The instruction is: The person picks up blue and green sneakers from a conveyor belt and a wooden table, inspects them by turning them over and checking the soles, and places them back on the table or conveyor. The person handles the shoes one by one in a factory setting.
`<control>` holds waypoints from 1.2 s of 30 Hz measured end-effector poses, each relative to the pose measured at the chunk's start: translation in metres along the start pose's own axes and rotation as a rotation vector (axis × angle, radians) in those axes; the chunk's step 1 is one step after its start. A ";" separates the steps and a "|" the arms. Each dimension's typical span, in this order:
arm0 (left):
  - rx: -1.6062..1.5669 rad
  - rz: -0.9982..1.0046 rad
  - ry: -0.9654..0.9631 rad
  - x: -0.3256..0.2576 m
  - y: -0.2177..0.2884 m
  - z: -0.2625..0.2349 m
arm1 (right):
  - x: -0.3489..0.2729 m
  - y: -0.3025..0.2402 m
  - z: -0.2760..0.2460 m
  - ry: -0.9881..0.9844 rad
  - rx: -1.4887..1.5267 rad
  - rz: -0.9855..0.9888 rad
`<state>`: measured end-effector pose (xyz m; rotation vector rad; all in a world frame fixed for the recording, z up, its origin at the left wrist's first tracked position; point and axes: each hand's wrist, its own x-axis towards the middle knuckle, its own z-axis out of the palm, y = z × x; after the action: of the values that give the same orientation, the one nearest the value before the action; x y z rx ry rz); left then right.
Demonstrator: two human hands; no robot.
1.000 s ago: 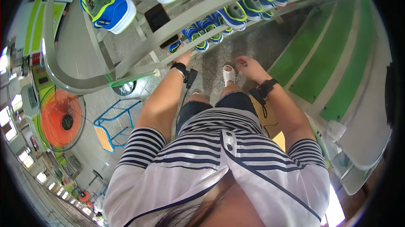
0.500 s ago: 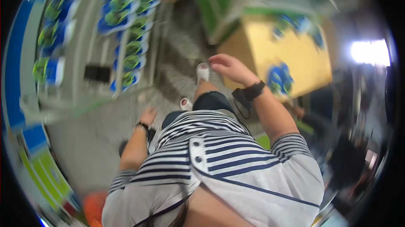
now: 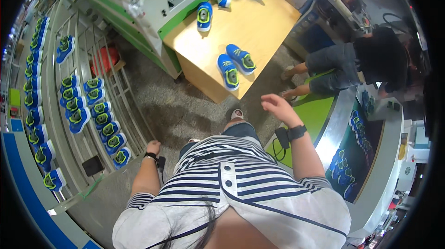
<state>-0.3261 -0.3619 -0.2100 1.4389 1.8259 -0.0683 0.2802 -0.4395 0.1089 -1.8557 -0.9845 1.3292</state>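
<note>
My right hand (image 3: 277, 106) is raised in front of me, fingers loosely apart, holding nothing; a black watch sits on its wrist. It hovers just below the near corner of a wooden table (image 3: 259, 22) that carries a pair of blue shoes with green trim (image 3: 235, 65). My left hand (image 3: 153, 147) hangs at my side with curled fingers, nothing visible in it, close to the metal shoe rack (image 3: 88, 124). I wear a striped shirt.
Several blue and green shoes (image 3: 95, 110) line the rack on the left. More shoes (image 3: 204, 16) lie farther back on the table. Another person in dark clothes (image 3: 357, 61) bends over at the right beside a metal counter (image 3: 366, 156). Grey floor lies between.
The view has swung from the rack toward the wooden table. My right hand stays raised in front; my left hand has dropped to my side.
</note>
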 end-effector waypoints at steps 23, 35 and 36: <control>-0.707 -0.061 -0.268 -0.064 0.517 -0.002 | 0.286 -0.037 -0.148 -0.599 -0.193 -0.049; -0.746 0.344 -0.384 0.035 0.647 -0.040 | 0.368 -0.063 -0.125 -0.274 -0.073 -0.392; -0.701 0.419 -0.381 0.053 0.654 -0.058 | 0.370 -0.062 -0.128 -0.248 -0.140 -0.437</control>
<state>0.1897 -0.0601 0.0664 1.1594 1.0517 0.4379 0.4662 -0.1013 0.0210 -1.4733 -1.5456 1.2590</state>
